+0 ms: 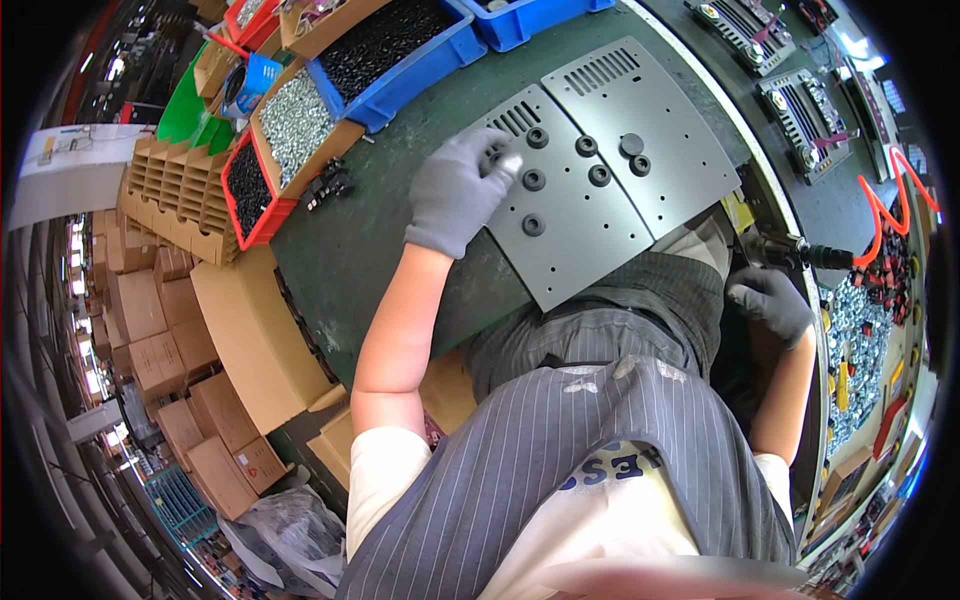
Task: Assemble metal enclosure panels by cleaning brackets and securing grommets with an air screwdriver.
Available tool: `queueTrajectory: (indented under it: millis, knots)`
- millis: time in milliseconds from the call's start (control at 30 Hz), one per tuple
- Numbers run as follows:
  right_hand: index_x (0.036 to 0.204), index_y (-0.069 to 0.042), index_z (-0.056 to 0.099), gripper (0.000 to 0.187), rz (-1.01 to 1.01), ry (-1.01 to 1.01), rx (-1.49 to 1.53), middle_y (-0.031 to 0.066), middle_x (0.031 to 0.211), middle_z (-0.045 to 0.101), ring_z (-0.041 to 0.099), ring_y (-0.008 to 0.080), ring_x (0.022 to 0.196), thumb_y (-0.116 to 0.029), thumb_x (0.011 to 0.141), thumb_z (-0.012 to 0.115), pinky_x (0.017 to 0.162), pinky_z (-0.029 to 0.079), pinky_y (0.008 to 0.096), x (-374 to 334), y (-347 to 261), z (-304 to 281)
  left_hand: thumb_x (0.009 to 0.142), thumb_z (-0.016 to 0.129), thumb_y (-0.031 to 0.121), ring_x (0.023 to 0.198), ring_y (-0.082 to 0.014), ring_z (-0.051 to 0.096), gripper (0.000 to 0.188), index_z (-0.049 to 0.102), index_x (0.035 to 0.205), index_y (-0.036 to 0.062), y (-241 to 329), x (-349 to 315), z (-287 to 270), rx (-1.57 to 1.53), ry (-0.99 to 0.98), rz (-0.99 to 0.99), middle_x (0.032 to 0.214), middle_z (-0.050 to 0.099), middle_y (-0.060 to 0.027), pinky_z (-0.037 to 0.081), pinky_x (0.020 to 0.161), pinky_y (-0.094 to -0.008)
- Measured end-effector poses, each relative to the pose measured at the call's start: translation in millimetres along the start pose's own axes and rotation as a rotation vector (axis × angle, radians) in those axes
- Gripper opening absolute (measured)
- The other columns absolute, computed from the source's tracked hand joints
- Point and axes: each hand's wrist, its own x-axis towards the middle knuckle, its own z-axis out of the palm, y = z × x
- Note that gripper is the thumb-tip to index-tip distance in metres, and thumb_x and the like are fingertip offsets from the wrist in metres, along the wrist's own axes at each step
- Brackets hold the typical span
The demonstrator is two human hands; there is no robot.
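Note:
Two grey metal plates with slots and holes lie side by side on the green bench: the left plate (590, 255) and the right plate (690, 140). Several black rubber feet (534, 225) rest on them, together with a flat dark disc (632, 145) on the right plate. My left hand (450, 195), in a grey glove, is over the left plate's left edge. Its fingers curl toward the thumb around a dark spot I cannot make out. Low at the right, my gloved right hand (770, 300) is closed, its contents hidden, just below a black air screwdriver (800, 252).
Blue bin (425, 55) of black screws, a carton of silver screws (295, 115) and a red bin (248, 190) line the back left. Finned metal units (810, 120) stand beyond the bench's right edge. A red coiled hose (880, 215) runs to the screwdriver. Cardboard boxes (155, 310) are stacked at left.

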Motion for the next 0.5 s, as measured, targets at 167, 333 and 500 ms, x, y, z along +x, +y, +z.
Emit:
queueTrajectory:
  millis: [167, 333, 500]
  knots:
    - [0.103, 0.003, 0.061, 0.031, 0.105, 0.559, -0.074, 0.0069, 0.089, 0.064, 0.057, 0.0129, 0.08, -0.018, 0.08, 0.061, 0.073, 0.044, 0.0268, -21.7, 30.9, -2.2, 0.074, 0.067, 0.024, 0.073, -0.0203, 0.057, 0.018, 0.067, 0.09, 0.0164, 28.6, 17.8, 4.2, 0.092, 0.089, 0.33, 0.083, 0.06, -0.006, 0.047, 0.066, -0.0312]
    - [0.105, 0.002, 0.06, 0.03, -0.2, 0.834, 0.263, 0.007, 0.094, 0.065, 0.058, 0.013, 0.086, -0.01, 0.078, 0.064, 0.08, 0.043, 0.0258, 0.5, 56.4, 11.6, 0.073, 0.067, 0.031, 0.112, -0.0242, 0.043, 0.02, 0.069, 0.091, 0.0234, 59.1, 42.5, 49.3, 0.154, -0.017, 0.669, 0.108, 0.059, -0.0004, 0.032, 0.095, -0.0405]
    - [0.115, 0.003, 0.053, 0.037, -0.476, 0.798, 0.71, 0.0069, 0.102, 0.062, 0.058, 0.0143, 0.094, 0.0, 0.079, 0.062, 0.085, 0.044, 0.0272, 20.7, 79.9, 28.5, 0.076, 0.062, 0.041, 0.115, -0.0249, 0.041, 0.023, 0.069, 0.091, 0.0254, 64.6, 74.6, 70.7, 0.255, -0.048, 0.55, 0.115, 0.056, -0.0011, 0.029, 0.097, -0.0399]
